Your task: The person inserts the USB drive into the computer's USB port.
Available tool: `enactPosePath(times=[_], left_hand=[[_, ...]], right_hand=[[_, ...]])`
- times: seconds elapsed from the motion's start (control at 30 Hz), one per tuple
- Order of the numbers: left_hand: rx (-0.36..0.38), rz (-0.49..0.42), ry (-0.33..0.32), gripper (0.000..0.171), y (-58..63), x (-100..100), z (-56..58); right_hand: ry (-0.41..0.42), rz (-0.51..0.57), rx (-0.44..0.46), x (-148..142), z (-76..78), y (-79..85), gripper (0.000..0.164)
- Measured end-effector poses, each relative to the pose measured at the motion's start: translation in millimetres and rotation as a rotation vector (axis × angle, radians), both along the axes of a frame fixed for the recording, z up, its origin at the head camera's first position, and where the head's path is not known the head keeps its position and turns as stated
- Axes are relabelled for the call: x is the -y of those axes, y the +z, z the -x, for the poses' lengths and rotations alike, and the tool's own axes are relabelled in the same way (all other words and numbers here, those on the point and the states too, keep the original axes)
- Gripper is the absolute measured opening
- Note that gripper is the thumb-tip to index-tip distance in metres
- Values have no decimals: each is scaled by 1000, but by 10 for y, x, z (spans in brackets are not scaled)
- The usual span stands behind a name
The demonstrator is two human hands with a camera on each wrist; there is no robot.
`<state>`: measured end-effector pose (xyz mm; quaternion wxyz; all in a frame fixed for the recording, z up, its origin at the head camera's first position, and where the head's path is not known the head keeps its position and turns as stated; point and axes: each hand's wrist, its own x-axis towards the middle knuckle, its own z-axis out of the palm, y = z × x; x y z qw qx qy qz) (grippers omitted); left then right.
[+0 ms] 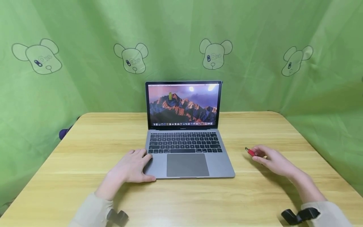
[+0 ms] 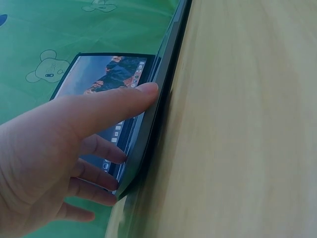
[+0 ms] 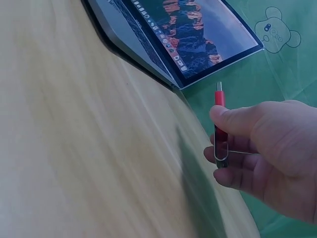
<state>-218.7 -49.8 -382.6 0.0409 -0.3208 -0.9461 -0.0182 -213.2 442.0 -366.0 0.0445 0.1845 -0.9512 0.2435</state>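
An open grey laptop [image 1: 187, 164] lies on the wooden table, its lit screen showing a mountain picture. My left hand [image 1: 131, 167] rests at the laptop's front left corner. Its thumb [image 2: 143, 91] lies along the front edge, while the other fingers spread over the left side. To the right of the laptop, my right hand [image 1: 273, 161] pinches a red USB flash drive [image 3: 220, 99] between thumb and fingers, above the table. The drive's metal plug [image 3: 219, 86] sticks out past the fingertips, and a metal loop [image 3: 221, 154] hangs at its other end.
The wooden table [image 1: 85, 157] spreads around the laptop on all sides. A green curtain [image 1: 175, 22] with printed bear heads hangs behind it. Beyond the table's left edge a dark purple object [image 1: 63, 134] partly shows. Dark straps [image 1: 300, 217] are on the wrists.
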Motion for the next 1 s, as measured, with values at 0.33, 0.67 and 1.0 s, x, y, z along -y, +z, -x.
enactPosePath(times=[0.33,0.67,1.0], left_hand=[[3,-14,-6,77,-11,5,-4],[-7,-24,-9,76,-20,14,11],[5,-23,-6,76,-6,13,11]], right_hand=[[-25,27,55,40,143,8,21],[-88,71,75,25,350,-21,22],[-140,175,143,6,528,-94,37]])
